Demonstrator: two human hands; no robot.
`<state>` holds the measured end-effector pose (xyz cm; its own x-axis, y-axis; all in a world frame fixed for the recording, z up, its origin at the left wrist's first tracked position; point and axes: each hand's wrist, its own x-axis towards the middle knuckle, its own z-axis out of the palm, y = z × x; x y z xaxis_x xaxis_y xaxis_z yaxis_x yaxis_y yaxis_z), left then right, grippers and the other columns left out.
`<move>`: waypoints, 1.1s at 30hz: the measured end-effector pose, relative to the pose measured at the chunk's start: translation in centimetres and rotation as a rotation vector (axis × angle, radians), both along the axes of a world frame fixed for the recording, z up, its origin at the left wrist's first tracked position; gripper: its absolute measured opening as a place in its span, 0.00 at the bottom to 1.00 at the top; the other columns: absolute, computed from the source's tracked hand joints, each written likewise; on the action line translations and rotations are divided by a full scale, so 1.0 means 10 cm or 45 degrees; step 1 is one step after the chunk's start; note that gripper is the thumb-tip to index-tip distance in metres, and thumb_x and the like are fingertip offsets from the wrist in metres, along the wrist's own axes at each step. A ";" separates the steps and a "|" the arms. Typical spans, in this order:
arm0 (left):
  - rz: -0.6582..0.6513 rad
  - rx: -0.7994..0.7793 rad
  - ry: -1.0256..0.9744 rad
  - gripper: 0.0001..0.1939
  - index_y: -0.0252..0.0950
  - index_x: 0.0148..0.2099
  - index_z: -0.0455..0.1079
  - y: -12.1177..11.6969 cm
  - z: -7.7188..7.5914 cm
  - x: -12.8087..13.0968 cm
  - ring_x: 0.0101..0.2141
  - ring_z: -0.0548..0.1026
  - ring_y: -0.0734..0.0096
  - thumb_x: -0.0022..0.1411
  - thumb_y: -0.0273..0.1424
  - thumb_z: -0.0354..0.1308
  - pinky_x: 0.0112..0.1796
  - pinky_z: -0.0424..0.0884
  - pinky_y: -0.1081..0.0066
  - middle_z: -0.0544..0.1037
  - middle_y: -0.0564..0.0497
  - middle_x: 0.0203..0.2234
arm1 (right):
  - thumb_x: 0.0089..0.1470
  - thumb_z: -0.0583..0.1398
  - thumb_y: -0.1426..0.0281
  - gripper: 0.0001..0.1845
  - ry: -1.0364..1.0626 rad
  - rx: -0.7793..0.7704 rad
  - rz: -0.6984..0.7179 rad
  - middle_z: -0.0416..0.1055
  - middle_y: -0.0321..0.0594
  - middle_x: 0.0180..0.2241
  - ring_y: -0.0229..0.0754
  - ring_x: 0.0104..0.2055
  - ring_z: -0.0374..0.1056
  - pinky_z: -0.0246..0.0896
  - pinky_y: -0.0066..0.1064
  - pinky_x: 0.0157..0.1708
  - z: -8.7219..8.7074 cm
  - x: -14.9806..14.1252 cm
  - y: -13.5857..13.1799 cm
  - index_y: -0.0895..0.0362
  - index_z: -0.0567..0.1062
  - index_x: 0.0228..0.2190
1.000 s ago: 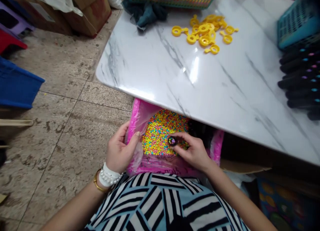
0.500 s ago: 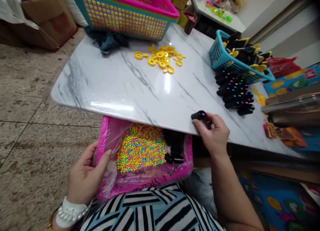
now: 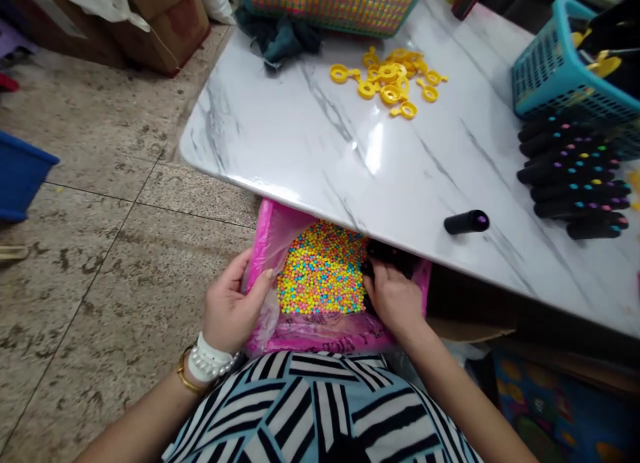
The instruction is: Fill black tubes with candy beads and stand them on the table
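My left hand (image 3: 233,306) is closed on the left rim of a pink tub (image 3: 265,249), thumb inside over its clear plastic liner. Small yellow, pink and blue balls (image 3: 323,269) fill much of the tub. On its right side, partly under the table edge, lie black tubes (image 3: 390,251). My right hand (image 3: 397,299) reaches in among these tubes with bent fingers; the fingertips are hidden, so I cannot tell whether they grip one. On the table near the edge is a single black tube (image 3: 467,222) with a purple ball showing in its end.
The white marbled table (image 3: 310,149) overhangs the tub. Yellow ring-shaped pieces (image 3: 395,79) lie in a heap. At right, rows of black tubes with coloured balls (image 3: 575,176) lie before a blue basket (image 3: 545,63). A dark cloth (image 3: 280,39) is near another basket (image 3: 340,9).
My right hand has let go of the black tube on the table and moved down left into the tub. My left hand keeps its hold. The view has shifted left and down.
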<state>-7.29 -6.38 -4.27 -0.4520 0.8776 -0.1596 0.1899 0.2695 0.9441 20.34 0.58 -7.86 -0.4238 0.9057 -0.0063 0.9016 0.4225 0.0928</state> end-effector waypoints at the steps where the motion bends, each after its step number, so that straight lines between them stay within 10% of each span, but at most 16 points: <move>1: 0.002 0.011 0.008 0.25 0.34 0.57 0.72 0.00 0.00 0.00 0.42 0.81 0.61 0.61 0.40 0.63 0.47 0.77 0.63 0.83 0.46 0.45 | 0.61 0.59 0.69 0.17 0.055 -0.010 0.082 0.77 0.49 0.38 0.48 0.37 0.72 0.66 0.34 0.33 0.02 -0.02 0.01 0.62 0.74 0.50; 5: 0.018 0.050 -0.002 0.25 0.33 0.57 0.72 0.00 -0.02 0.00 0.44 0.81 0.59 0.61 0.39 0.63 0.48 0.77 0.62 0.82 0.44 0.47 | 0.62 0.57 0.74 0.15 0.210 -0.054 0.449 0.74 0.52 0.46 0.50 0.48 0.67 0.67 0.37 0.46 0.17 -0.20 -0.05 0.62 0.75 0.49; 13: 0.016 0.021 -0.007 0.24 0.34 0.57 0.72 -0.01 0.00 0.02 0.45 0.80 0.59 0.61 0.38 0.62 0.50 0.76 0.60 0.82 0.45 0.48 | 0.61 0.58 0.75 0.14 0.275 -0.354 0.809 0.76 0.48 0.40 0.48 0.42 0.69 0.69 0.38 0.41 0.16 -0.66 -0.18 0.60 0.76 0.48; 28: 0.004 -0.004 -0.011 0.25 0.34 0.56 0.72 0.04 -0.05 -0.04 0.42 0.81 0.62 0.60 0.40 0.64 0.46 0.78 0.65 0.82 0.47 0.45 | 0.57 0.63 0.71 0.14 1.068 -0.480 0.187 0.76 0.42 0.43 0.44 0.45 0.74 0.72 0.37 0.46 0.35 0.07 -0.14 0.52 0.74 0.46; 33: 0.034 -0.025 -0.052 0.25 0.38 0.57 0.73 0.03 -0.08 -0.06 0.41 0.80 0.64 0.59 0.41 0.65 0.46 0.77 0.68 0.82 0.50 0.45 | 0.49 0.69 0.74 0.19 1.403 0.110 -0.020 0.74 0.42 0.39 0.46 0.42 0.72 0.71 0.40 0.41 0.67 0.36 -0.09 0.52 0.78 0.44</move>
